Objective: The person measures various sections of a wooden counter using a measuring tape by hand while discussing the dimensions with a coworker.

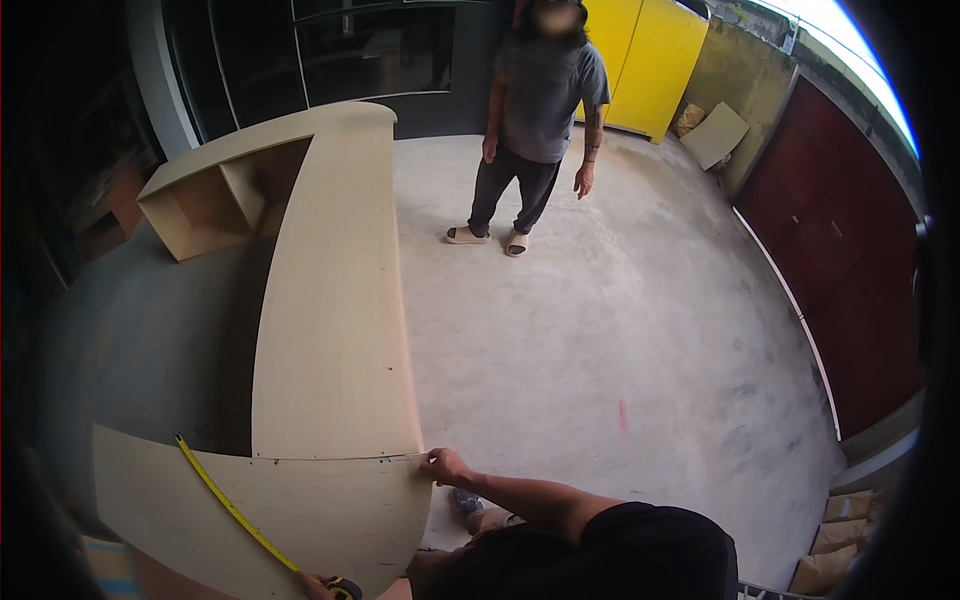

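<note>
We have the left hand (pixel 316 587) at the bottom edge, partly cut off, grip closed around the tape measure (pixel 230 509) by its case. Yellow blade runs out across the curved tabletop (pixel 340 510), free end near its far edge. Right hand (pixel 446 467): at the tabletop's right side, by the seam with the long wooden panel (pixel 330 330); fingers bunched, grip narrow, and we can't tell if anything's in it. Open shelf box (pixel 205 205) beyond. We note another person (pixel 540 100), grey shirt, standing on the concrete floor (pixel 560 340), arms down.
</note>
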`<state>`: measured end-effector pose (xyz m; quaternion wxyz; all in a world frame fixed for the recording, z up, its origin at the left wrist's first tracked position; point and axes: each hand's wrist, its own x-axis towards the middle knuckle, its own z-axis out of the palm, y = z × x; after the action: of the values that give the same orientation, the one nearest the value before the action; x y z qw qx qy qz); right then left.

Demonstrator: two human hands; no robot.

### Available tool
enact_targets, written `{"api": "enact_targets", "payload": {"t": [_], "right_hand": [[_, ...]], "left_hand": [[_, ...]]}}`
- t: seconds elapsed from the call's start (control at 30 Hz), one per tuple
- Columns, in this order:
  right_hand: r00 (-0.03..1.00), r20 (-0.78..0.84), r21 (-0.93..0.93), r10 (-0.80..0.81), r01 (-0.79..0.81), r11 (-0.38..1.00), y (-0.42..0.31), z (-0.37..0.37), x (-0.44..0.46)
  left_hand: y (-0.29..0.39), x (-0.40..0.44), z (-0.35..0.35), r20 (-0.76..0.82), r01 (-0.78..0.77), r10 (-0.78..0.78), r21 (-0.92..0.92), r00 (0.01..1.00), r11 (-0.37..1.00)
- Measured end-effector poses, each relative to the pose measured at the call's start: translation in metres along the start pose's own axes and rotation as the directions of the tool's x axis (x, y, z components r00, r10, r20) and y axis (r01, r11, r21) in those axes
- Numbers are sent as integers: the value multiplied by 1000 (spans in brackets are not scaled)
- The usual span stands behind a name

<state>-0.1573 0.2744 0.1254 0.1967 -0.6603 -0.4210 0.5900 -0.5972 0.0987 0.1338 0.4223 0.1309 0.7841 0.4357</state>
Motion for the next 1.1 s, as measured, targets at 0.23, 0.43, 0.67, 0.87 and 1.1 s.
{"api": "enact_targets", "payload": {"t": [0.23, 0.43, 0.67, 0.87, 1.1], "right_hand": [[993, -84, 61, 80, -75, 995, 7, 27, -30], [986, -95, 134, 138, -124, 983, 27, 67, -56], [948, -140, 266, 287, -243, 933, 43, 142, -104], [888, -43, 446, 457, -392, 804, 66, 222, -128], [852, 350, 317, 389, -499, 807, 32, 293, -137]], "left_hand": [[4, -15, 4, 69, -118, 119, -18, 991, 993], [5, -12, -2, 128, -52, 61, -72, 990, 996], [-12, 9, -13, 200, -91, 75, 73, 977, 993], [-29, 22, -18, 330, 56, -40, -40, 943, 998], [-4, 0, -59, 294, 51, -6, -144, 956, 988]]}}
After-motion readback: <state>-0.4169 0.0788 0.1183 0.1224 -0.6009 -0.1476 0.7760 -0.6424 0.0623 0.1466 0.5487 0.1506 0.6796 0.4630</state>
